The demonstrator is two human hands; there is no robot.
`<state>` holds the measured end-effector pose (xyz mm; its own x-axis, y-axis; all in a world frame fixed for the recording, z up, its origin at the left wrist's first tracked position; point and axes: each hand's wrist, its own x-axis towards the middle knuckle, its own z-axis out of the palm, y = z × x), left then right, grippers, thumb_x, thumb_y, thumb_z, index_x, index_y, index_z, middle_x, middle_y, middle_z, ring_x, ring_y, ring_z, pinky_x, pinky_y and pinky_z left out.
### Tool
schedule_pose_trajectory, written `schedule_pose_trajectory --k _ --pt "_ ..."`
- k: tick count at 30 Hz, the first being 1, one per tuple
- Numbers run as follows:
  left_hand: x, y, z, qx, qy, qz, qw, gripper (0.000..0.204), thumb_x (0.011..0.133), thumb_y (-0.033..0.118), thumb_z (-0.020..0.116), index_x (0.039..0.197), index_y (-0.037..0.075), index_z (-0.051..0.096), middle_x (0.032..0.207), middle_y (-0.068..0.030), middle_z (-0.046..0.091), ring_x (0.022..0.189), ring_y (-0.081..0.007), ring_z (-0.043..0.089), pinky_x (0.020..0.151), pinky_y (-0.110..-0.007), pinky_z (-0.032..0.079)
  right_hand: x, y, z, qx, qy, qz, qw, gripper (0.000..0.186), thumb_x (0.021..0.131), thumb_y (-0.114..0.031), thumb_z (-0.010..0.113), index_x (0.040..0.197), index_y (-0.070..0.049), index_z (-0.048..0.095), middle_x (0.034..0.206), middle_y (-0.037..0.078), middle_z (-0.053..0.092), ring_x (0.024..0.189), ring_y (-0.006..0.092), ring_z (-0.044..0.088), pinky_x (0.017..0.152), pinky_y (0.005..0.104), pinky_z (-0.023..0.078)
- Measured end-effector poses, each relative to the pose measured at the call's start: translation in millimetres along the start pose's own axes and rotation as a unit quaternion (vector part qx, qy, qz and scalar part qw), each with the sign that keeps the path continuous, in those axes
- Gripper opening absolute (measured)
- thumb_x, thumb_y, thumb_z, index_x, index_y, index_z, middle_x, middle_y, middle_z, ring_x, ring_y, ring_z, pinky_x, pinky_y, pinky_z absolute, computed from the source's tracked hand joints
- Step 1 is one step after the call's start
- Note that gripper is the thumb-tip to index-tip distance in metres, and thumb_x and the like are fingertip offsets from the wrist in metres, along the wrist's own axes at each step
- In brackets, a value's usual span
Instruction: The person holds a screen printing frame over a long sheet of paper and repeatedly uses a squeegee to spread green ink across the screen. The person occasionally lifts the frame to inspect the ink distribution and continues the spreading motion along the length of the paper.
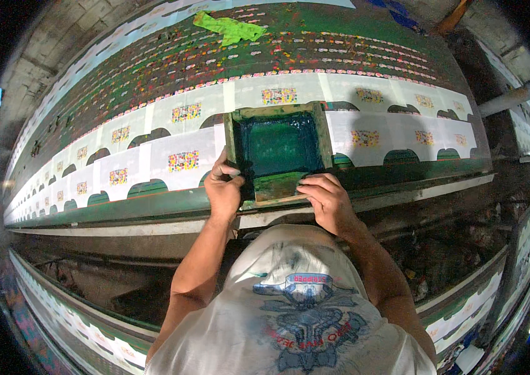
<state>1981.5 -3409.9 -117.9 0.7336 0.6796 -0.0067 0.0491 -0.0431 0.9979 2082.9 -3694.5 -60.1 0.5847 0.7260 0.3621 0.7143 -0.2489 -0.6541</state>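
Note:
A wooden screen-printing frame (232, 139) lies over the row of white fabric pieces nearest me. Dark green-blue ink covers its mesh (280, 142). At its near end sits an ink-stained wooden block (277, 187); whether this is a squeegee cannot be made out. My left hand (223, 190) grips the lower left side of the frame, thumb toward the inside. Bent over the near right corner, the fingers of my right hand (328, 199) press on the wood by the block. White fabric pieces (155, 153) with small multicoloured prints run out to both sides of the frame.
The long green printing table (183, 194) has a pale rail (121, 230) along its near edge. A bright green cloth (230, 28) lies on its far part, among rows of small coloured marks. Behind me stands another table with white pieces (84, 319). A pipe (511, 97) juts in at right.

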Motion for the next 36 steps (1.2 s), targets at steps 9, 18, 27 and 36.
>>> schedule_pose_trajectory --k 9,18,27,36 --pt "0 4 1 -0.008 0.001 -0.031 0.999 0.029 0.073 -0.023 0.07 0.082 0.004 0.064 0.168 -0.0272 0.057 0.153 -0.032 0.058 0.126 -0.041 0.041 1 8 -10 0.021 0.006 -0.023 1.0 0.031 0.091 0.009 0.075 0.119 -0.003 0.081 0.124 0.014 0.077 0.118 0.0364 0.073 0.103 0.0472 0.06" --pt "2 4 5 -0.027 -0.007 -0.032 0.999 0.031 0.073 -0.025 0.069 0.082 0.004 0.064 0.171 -0.0265 0.053 0.152 -0.0324 0.059 0.125 -0.04 0.043 9 12 -15 0.032 -0.014 -0.022 0.999 0.041 0.088 0.01 0.066 0.124 -0.004 0.08 0.126 0.013 0.076 0.117 0.0355 0.07 0.104 0.0476 0.057" --pt "-1 10 3 0.007 -0.001 -0.03 1.0 0.027 0.074 -0.023 0.072 0.082 0.002 0.065 0.17 -0.0256 0.056 0.155 -0.0345 0.056 0.127 -0.043 0.041 49 -16 -13 -0.193 -0.178 -0.078 0.962 0.033 0.095 -0.014 0.067 0.126 -0.011 0.079 0.118 0.007 0.074 0.12 0.0278 0.069 0.104 0.0454 0.052" --pt "-2 -11 6 0.024 0.0 -0.008 1.0 0.019 0.074 -0.013 0.077 0.08 0.004 0.07 0.17 -0.0307 0.053 0.159 -0.0415 0.051 0.132 -0.044 0.037 118 9 -28 -0.071 -0.255 -0.017 0.964 0.034 0.091 0.004 0.066 0.122 -0.001 0.077 0.11 0.023 0.074 0.111 0.0457 0.07 0.099 0.0548 0.056"
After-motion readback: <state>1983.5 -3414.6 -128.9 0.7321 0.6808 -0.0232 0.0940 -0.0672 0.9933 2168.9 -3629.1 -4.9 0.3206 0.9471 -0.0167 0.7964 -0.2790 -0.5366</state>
